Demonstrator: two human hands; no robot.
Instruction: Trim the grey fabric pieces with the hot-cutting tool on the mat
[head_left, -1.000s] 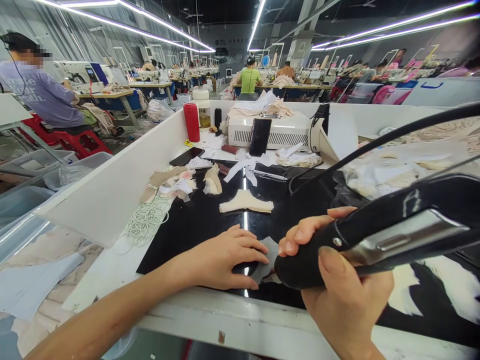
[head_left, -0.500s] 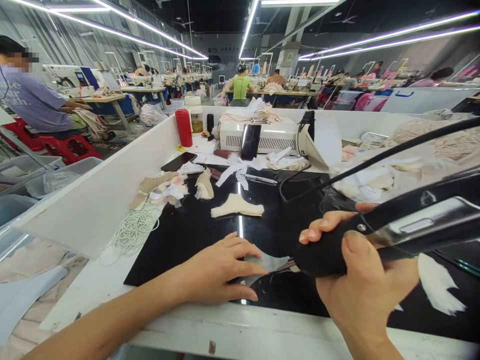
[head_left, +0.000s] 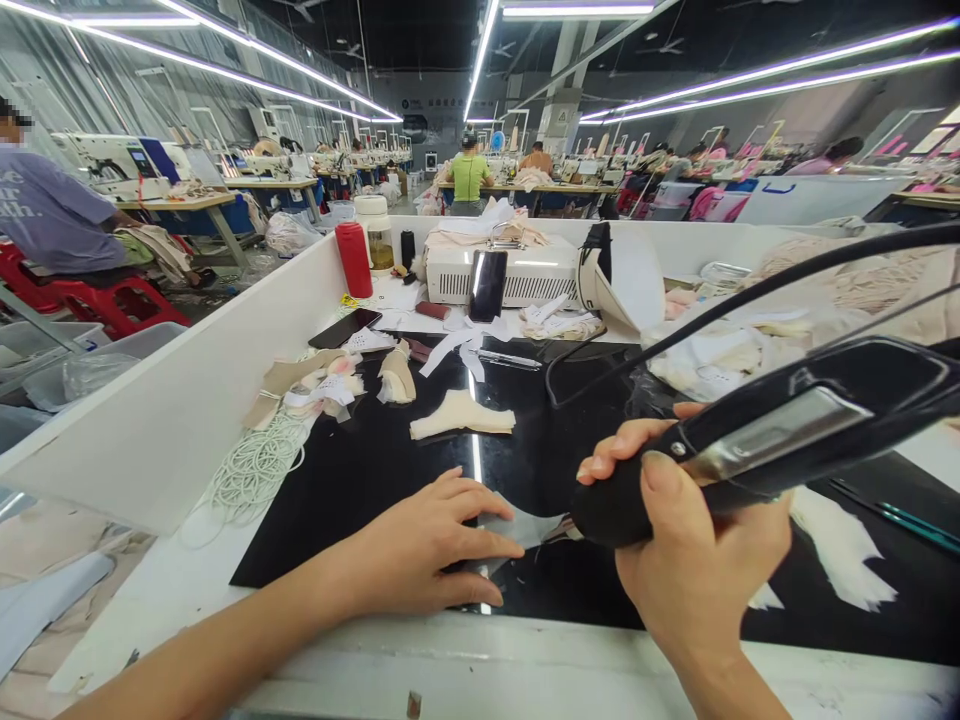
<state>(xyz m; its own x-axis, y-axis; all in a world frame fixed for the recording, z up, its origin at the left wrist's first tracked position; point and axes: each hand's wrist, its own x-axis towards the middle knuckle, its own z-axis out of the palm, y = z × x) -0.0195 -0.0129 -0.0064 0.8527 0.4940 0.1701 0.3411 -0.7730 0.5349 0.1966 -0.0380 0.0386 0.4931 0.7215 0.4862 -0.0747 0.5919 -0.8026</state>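
Note:
My left hand (head_left: pixel 439 545) lies with its fingers spread, pressing a small translucent grey piece (head_left: pixel 531 528) onto the glossy black board (head_left: pixel 360 500). My right hand (head_left: pixel 697 550) is wrapped round a black corded hand-held tool (head_left: pixel 795 435) with a silver panel on its side. The tool's narrow metal tip (head_left: pixel 564 530) meets the right end of the translucent piece; exactly how they touch is too small to tell. Beyond my left hand is a cream fabric piece (head_left: pixel 463 414). Another whitish piece (head_left: pixel 840 550) rests to the right of my right hand.
Green cord (head_left: pixel 251 470) and fabric scraps (head_left: pixel 322 385) lie at the left. A pen (head_left: pixel 510 360), phone (head_left: pixel 489 285), white machine (head_left: pixel 450 275) and red bottle (head_left: pixel 352 260) stand or lie farther back. The tool's black cable (head_left: pixel 720 300) arches across the right. Co-workers sit beyond.
The whole view has shifted slightly, so most things appear farther left. My right hand and the tool have tilted a little; my left hand keeps its place on the translucent piece.

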